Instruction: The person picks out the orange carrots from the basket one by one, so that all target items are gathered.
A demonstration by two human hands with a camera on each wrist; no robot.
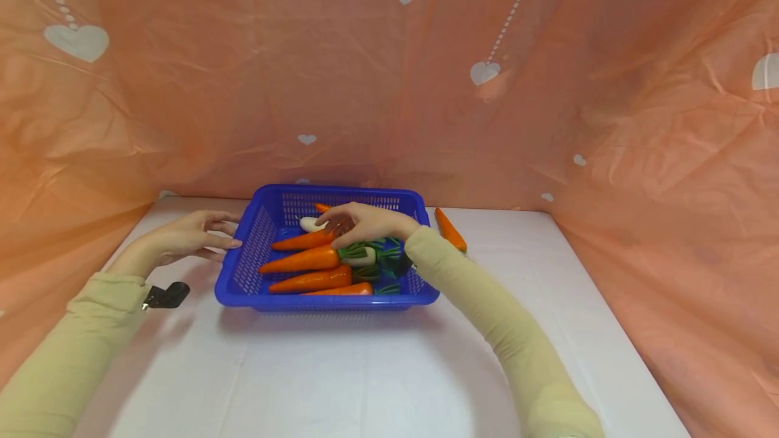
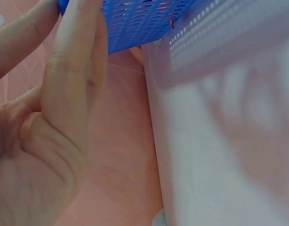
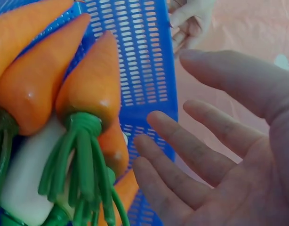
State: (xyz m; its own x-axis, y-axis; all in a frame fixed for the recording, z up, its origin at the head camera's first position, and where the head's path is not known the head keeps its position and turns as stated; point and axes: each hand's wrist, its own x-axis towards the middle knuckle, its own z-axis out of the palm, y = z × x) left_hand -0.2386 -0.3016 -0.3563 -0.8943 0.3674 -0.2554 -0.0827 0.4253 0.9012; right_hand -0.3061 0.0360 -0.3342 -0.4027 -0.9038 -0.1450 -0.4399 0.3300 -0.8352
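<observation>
A blue plastic basket (image 1: 328, 301) holds several glossy orange carrots (image 1: 301, 261) with green stems, and white radishes (image 1: 308, 224) among them. At its left rim is my left hand (image 1: 195, 232), fingers extended, with the fingertips at the rim. The left wrist view shows those fingers (image 2: 69, 61) nearly straight beside the basket wall. Above the carrots hovers my right hand (image 1: 368, 222), and in the right wrist view its palm (image 3: 248, 197) is empty and its fingers are spread loosely. The lower radishes are partly hidden beneath the carrots.
One carrot (image 1: 449, 228) lies outside, just right of the basket, partly behind the right sleeve (image 1: 487, 309). The basket stands on a white table (image 1: 292, 370). Orange cloth (image 1: 341, 100) with white hearts hangs behind and along both sides.
</observation>
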